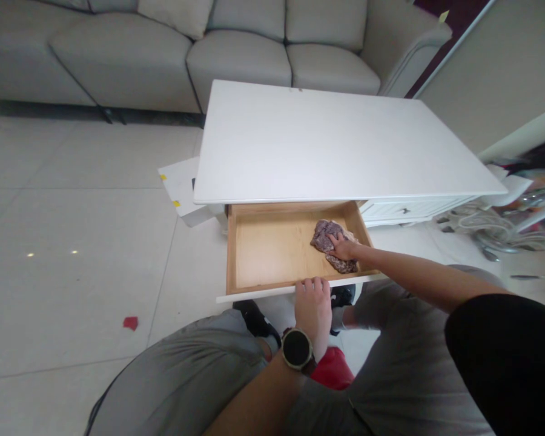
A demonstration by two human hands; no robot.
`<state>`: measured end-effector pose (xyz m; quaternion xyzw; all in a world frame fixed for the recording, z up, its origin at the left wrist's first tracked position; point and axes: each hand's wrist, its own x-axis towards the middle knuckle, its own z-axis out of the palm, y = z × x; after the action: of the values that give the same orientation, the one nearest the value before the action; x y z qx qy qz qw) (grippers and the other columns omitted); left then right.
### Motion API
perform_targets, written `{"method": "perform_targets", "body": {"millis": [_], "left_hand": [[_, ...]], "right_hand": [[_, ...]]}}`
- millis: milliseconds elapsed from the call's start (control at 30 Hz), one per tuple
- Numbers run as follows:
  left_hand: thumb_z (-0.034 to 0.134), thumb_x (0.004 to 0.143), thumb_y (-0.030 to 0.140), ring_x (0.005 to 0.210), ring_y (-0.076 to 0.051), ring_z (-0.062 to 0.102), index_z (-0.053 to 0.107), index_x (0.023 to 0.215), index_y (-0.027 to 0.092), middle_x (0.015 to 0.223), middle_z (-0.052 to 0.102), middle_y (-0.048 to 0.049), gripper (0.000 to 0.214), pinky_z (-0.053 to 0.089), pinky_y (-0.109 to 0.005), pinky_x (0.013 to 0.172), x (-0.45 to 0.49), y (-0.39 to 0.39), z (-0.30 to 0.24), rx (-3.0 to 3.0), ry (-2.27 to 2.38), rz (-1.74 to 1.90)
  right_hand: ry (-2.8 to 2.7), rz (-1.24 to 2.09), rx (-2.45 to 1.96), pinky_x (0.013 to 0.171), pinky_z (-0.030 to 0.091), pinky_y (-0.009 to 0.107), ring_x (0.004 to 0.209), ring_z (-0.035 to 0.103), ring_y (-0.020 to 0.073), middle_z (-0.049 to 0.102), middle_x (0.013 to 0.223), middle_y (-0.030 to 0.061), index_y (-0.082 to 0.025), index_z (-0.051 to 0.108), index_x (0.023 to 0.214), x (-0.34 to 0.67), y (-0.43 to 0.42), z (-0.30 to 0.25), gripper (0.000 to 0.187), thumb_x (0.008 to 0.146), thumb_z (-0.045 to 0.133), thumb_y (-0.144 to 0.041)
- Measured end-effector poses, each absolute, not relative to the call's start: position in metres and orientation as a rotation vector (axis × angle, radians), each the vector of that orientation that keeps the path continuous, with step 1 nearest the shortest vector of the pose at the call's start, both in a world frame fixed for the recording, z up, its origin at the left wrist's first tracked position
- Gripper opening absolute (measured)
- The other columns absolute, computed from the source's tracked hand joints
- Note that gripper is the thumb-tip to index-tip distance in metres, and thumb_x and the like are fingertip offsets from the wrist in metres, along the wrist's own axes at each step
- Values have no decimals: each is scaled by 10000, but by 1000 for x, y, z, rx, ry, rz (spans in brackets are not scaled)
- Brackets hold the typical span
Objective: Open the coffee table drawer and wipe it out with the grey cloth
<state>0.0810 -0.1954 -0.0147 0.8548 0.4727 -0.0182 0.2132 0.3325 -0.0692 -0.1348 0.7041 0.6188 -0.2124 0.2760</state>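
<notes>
My left hand point(313, 303), watch point(297, 349) on the wrist, has its fingers curled over the white front rim of the open drawer point(267, 245), gripping it near the rim's middle. My right hand point(343, 247) lies palm-down on a crumpled purple-brown cloth point(326, 232); I cannot tell if the fingers pinch it. The cloth sits on the drawer floor against the right wall, closer to the back right corner. The drawer hangs out from under the white table point(336, 145). Grey sofa point(236, 54) behind, red scrap point(130, 323) on the floor tiles to the left.
</notes>
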Motion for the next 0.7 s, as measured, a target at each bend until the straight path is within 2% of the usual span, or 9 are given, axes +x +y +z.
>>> {"method": "perform_targets", "body": {"millis": [100,200,400,533,700], "left_hand": [[378,1017,153,1042,-274,630,633,1228,133,1125,679,-127,331,497,-446,874,81,-194,-12,2385,1318,-30],[380,1016,148,1054,-278,629,629,1256,116,1158,683,-149,347,492,-457,894,80,-195,-13,2397,1317,-29],[433,1002,170,1087,-296,617,608,1305,103,1192,673,-165,356,485,-484,929,81,-196,-14,2382,1313,-53],[458,990,171,1101,-300,612,625,1286,126,1177,674,-152,342,490,-487,943,83,-196,-13,2331,1325,-60],[394,983,103,1054,-294,597,698,1143,133,1060,707,-156,345,472,-522,960,90,-197,-27,2151,1308,126]], "right_hand": [[1735,-495,1995,1179,306,539,1452,400,441,192,1668,270,-196,144,1674,327,-60,-135,892,978,405,-688],[1730,-469,2077,1129,366,540,1394,471,439,225,1653,273,-201,160,1667,313,-47,-135,857,988,363,-685],[1812,-555,1987,1075,418,528,1325,546,426,174,1676,266,-225,180,1654,238,-10,-126,803,997,371,-644],[2023,-565,1840,1034,467,526,1269,594,404,299,1625,238,-250,285,1613,166,8,-123,743,985,411,-625],[2326,-565,1602,918,548,463,1104,674,322,395,1541,192,-262,414,1509,84,11,-124,602,934,544,-389]]}}
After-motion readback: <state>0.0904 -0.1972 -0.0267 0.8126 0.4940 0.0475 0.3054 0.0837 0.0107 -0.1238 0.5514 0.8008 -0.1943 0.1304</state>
